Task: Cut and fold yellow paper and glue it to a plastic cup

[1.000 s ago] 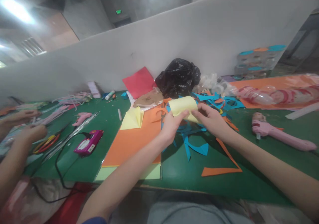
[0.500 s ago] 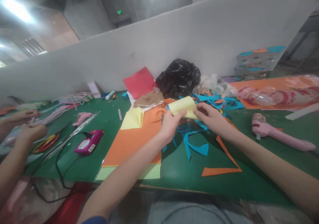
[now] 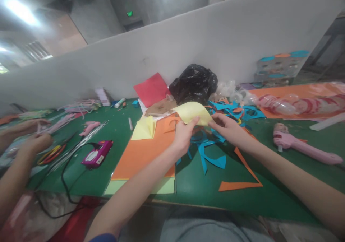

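The person's left hand and right hand were bare, and so were the long arms behind them, with just a little bit of dark blue sleeve at the very bottom and soft grey clothes over the lap.

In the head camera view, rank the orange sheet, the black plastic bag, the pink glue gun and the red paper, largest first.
1. Orange sheet
2. Black plastic bag and pink glue gun: too alike to rank
3. Red paper
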`<state>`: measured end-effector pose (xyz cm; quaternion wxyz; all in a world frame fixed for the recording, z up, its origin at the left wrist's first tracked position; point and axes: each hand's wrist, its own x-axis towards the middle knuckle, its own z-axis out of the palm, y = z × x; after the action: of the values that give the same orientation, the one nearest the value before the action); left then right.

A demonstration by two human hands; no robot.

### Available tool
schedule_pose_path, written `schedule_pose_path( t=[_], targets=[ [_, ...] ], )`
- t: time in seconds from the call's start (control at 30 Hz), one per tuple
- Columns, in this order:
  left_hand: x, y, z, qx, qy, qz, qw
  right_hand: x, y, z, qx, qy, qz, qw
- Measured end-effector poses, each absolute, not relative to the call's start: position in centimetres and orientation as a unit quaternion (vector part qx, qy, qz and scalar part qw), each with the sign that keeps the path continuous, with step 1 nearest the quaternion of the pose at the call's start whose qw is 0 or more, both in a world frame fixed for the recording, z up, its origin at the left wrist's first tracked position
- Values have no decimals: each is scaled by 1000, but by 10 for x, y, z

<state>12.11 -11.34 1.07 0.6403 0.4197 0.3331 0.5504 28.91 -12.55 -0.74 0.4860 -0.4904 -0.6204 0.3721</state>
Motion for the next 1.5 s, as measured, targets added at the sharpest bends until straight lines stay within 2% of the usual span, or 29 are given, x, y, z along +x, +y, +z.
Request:
schedule_pose_path(
  t=[0.37, 0.6, 0.87, 1.5],
  targets=[
    [120, -108, 11, 465, 315, 568, 602, 280, -136, 0, -461, -634, 421, 457],
    [119, -111, 12, 528, 330, 543, 563, 284, -131, 0, -443, -579, 420, 540],
    [122, -117, 14, 587, 313, 515, 540, 289, -130, 1, -515, -544, 391, 535],
    [125, -119, 11, 574, 317, 483, 580, 288, -130, 4, -500, -566, 402, 518]
  ],
)
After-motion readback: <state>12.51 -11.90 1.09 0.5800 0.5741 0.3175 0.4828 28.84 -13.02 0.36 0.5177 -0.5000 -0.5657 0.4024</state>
